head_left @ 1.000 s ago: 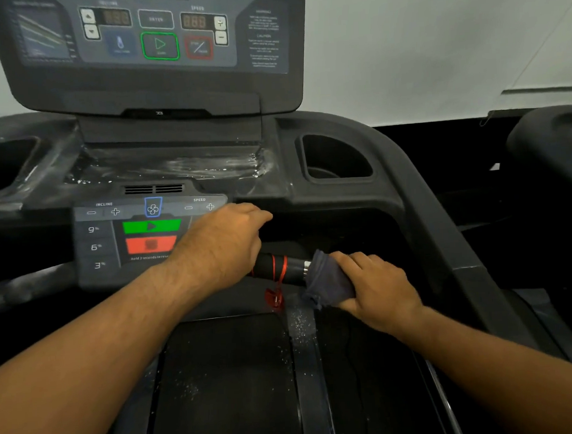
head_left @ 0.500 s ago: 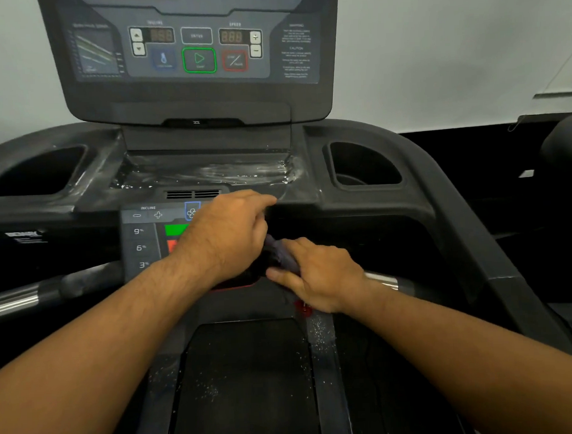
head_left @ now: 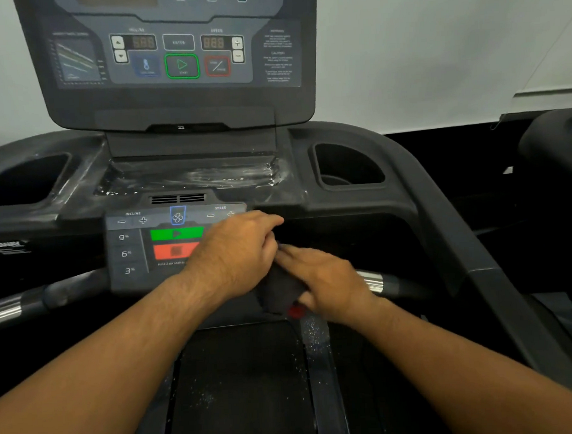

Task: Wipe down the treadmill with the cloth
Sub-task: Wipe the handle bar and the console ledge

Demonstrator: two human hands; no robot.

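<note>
Right hand presses cloth beside panel reading INCLINE, SPEED.

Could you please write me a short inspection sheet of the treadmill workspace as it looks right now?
Surface: treadmill console tray shows pale smeared streaks; white specks lie on the deck.
Job's things: dark cloth bunched between both hands, over the centre handlebar by the lower control panel.
Clutter: small red clip below the cloth; cup holder shows no loose item.
Grippers: left hand curled beside the panel; right hand pressed on the cloth, blurred.
Cables: nothing seen.
Surroundings: pale wall behind; part of another dark machine at right.
</note>
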